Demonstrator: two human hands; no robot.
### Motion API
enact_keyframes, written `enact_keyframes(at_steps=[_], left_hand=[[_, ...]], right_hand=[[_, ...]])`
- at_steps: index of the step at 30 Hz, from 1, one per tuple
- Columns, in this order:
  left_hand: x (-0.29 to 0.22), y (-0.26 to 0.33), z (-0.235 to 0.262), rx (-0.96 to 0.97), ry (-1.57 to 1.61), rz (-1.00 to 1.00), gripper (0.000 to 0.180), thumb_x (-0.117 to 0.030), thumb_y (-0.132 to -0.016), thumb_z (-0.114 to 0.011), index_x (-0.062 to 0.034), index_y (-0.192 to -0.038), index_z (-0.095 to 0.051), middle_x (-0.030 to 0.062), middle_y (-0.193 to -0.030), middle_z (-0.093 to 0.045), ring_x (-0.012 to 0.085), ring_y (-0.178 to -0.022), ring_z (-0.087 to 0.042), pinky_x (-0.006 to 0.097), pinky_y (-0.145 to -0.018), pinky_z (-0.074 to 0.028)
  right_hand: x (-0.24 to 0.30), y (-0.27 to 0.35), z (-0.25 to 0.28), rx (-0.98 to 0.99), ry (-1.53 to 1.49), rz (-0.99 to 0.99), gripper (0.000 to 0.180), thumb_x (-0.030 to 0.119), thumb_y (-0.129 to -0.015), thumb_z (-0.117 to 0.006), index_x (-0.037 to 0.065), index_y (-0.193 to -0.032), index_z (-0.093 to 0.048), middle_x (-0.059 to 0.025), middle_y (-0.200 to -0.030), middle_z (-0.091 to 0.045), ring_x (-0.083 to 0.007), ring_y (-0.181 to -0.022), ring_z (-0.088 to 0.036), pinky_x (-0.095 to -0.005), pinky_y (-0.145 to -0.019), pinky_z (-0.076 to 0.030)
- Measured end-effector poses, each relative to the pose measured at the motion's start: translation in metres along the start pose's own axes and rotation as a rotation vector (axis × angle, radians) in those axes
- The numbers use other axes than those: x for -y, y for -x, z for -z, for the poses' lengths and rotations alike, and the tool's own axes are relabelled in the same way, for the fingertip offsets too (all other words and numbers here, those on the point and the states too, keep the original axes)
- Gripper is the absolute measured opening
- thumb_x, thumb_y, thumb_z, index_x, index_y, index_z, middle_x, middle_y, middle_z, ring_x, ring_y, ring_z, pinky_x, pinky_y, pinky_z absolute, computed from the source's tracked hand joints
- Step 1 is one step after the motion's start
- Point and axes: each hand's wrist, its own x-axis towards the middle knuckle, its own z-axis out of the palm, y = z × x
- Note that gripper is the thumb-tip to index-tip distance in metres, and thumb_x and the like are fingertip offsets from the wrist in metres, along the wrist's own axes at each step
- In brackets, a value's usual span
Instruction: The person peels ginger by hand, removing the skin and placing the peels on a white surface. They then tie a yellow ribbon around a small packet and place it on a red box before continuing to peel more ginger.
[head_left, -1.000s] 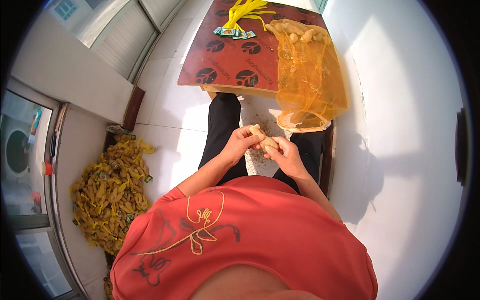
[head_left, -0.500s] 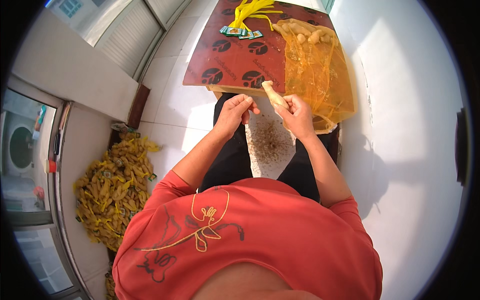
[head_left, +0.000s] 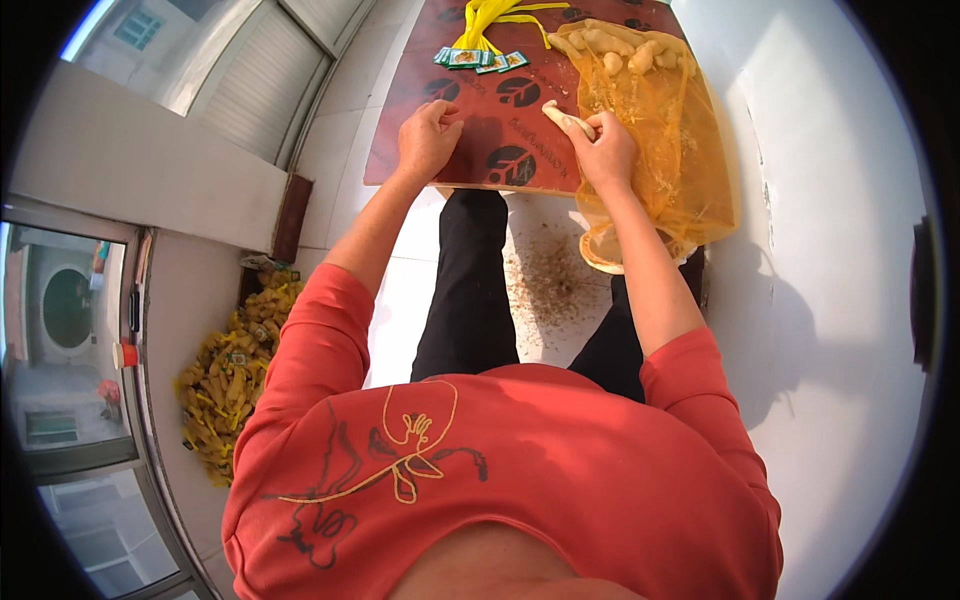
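Observation:
My right hand (head_left: 606, 154) holds a pale, knobbly ginger root (head_left: 570, 120) between thumb and fingers, over the near part of the red-brown tabletop (head_left: 475, 145). The root's far end sticks out up and to the left. My left hand (head_left: 430, 140) is over the table's near left part, its fingers curled in; whatever they may hold is hidden. Just right of my right hand, an orange mesh bag (head_left: 665, 150) lies across the table and hangs over its near edge. More ginger roots (head_left: 625, 48) show at the bag's far end.
Yellow mesh net sleeves (head_left: 485, 25) with green-edged labels (head_left: 468, 58) lie at the table's far side. On the floor at left is a heap of yellow-netted roots (head_left: 238, 375). Brown crumbs (head_left: 550, 275) litter the floor between my legs. A white wall (head_left: 830, 200) stands at right.
Both hands have moved forward, away from my body, and over the tabletop. My left hand has also gone left; the ginger root stays in my right hand.

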Motion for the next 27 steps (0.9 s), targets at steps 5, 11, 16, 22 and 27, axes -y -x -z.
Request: enact_keyframes(at_steps=[5, 11, 16, 22, 27], left_hand=[[0.018, -0.072, -0.024, -0.051, -0.279, -0.095, 0.035, -0.026, -0.076, -0.067, -0.0094, -0.106, -0.065, 0.0131, -0.106, -0.064, 0.0313, -0.096, -0.061, 0.041, -0.083, -0.048], [0.044, -0.133, -0.059, -0.115, -0.296, -0.264, 0.033, -0.027, -0.076, -0.065, -0.0104, -0.105, -0.065, 0.0133, -0.108, -0.062, 0.0331, -0.100, -0.058, 0.043, -0.084, -0.046], [0.059, -0.167, -0.065, 0.187, -0.405, -0.131, 0.035, -0.034, -0.075, -0.065, -0.0104, -0.101, -0.067, 0.0127, -0.106, -0.064, 0.0320, -0.099, -0.059, 0.042, -0.084, -0.047], [0.057, -0.173, -0.062, 0.196, -0.316, -0.143, 0.033, -0.039, -0.079, -0.061, -0.0108, -0.094, -0.069, 0.0128, -0.097, -0.066, 0.0325, -0.092, -0.062, 0.043, -0.080, -0.048], [0.076, -0.175, -0.065, 0.122, -0.277, -0.204, 0.032, -0.039, -0.085, -0.054, -0.0121, -0.096, -0.069, 0.0133, -0.100, -0.065, 0.0339, -0.092, -0.061, 0.044, -0.079, -0.047]], right_hand=[[-0.008, -0.004, -0.003, -0.050, 0.064, 0.033, 0.036, 0.035, -0.076, -0.071, 0.002, -0.084, -0.059, -0.0149, -0.084, -0.061, -0.0307, -0.078, -0.060, -0.0409, -0.069, -0.047], [-0.007, -0.006, -0.002, -0.076, 0.051, 0.016, 0.031, 0.030, -0.078, -0.069, 0.003, -0.090, -0.060, -0.0143, -0.089, -0.061, -0.0293, -0.082, -0.061, -0.0393, -0.072, -0.048], [-0.004, -0.005, -0.001, -0.041, 0.026, -0.012, 0.026, 0.025, -0.079, -0.067, 0.003, -0.091, -0.060, -0.0130, -0.089, -0.061, -0.0281, -0.084, -0.061, -0.0389, -0.074, -0.048], [-0.009, -0.006, -0.003, -0.033, -0.004, -0.044, 0.023, 0.024, -0.080, -0.066, 0.005, -0.092, -0.060, -0.0110, -0.088, -0.062, -0.0273, -0.083, -0.061, -0.0383, -0.074, -0.048], [-0.005, -0.007, -0.004, -0.028, -0.004, -0.019, 0.023, 0.024, -0.081, -0.065, 0.004, -0.092, -0.060, -0.0115, -0.088, -0.063, -0.0272, -0.082, -0.062, -0.0380, -0.073, -0.048]])
